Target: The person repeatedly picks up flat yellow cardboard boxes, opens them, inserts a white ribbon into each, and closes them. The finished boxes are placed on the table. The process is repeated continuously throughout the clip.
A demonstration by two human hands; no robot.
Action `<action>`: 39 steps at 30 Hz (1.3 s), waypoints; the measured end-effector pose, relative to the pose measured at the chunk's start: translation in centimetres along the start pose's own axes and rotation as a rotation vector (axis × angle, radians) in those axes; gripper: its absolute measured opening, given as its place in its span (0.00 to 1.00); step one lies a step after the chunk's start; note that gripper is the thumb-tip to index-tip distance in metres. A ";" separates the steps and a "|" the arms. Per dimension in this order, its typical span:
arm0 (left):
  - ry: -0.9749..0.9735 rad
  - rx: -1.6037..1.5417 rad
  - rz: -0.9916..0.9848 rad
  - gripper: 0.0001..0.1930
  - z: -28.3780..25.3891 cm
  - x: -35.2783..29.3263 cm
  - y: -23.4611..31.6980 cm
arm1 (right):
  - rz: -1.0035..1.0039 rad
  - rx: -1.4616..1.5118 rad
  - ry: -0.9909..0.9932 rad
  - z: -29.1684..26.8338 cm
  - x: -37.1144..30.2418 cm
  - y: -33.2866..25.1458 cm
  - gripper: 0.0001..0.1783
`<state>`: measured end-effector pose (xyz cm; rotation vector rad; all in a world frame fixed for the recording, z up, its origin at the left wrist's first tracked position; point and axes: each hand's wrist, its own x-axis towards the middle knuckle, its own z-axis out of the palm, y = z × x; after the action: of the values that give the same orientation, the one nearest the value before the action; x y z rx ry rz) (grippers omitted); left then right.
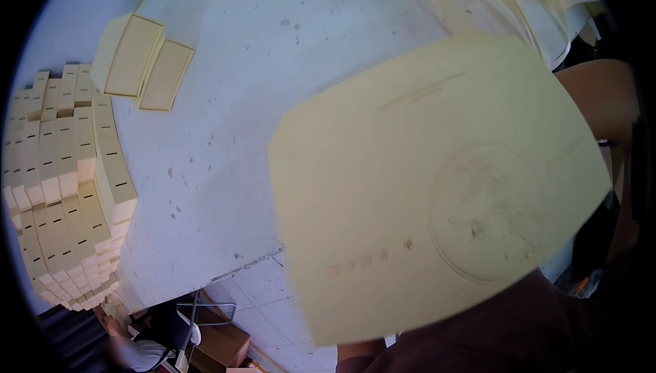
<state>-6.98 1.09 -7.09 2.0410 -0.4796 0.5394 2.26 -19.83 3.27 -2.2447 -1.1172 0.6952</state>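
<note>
Across the centre and right of the head view, a large pale yellow board is seen raised over a whitish table, its near face marked with faint brownish print and a round picture. Whether a flat sheet or one side of a shallow box is shown cannot be told. A bare forearm is seen at the right edge of the frame and a strip of skin at the lower edge, but both the left hand and the right hand are hidden by the board; how far they are closed, and on what, cannot be told. Judged by its card-like look, the board should be light and fairly stiff, smooth enough to slip, and easily dented at its corners. It is best held by two opposite edges, clear of the round picture. At the left of the frame, narrow pale boxes are stacked; at the upper left, two shallow trays are laid.
</note>
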 end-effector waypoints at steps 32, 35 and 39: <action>0.448 0.004 -0.191 0.13 4.2 3.4 1.2 | -0.086 0.497 -0.131 -0.2 4.9 5.4 0.05; 0.234 0.132 0.019 0.16 5.1 2.4 -2.3 | 0.189 0.579 -0.212 -1.1 4.8 4.6 0.05; 0.291 -0.122 -0.162 0.13 5.7 2.7 -0.4 | 0.217 0.599 -0.249 -1.2 5.2 4.2 0.07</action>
<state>-3.49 -3.94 -8.53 1.8281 -0.1669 0.6777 8.04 -17.97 0.29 -1.8007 -0.6477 1.2404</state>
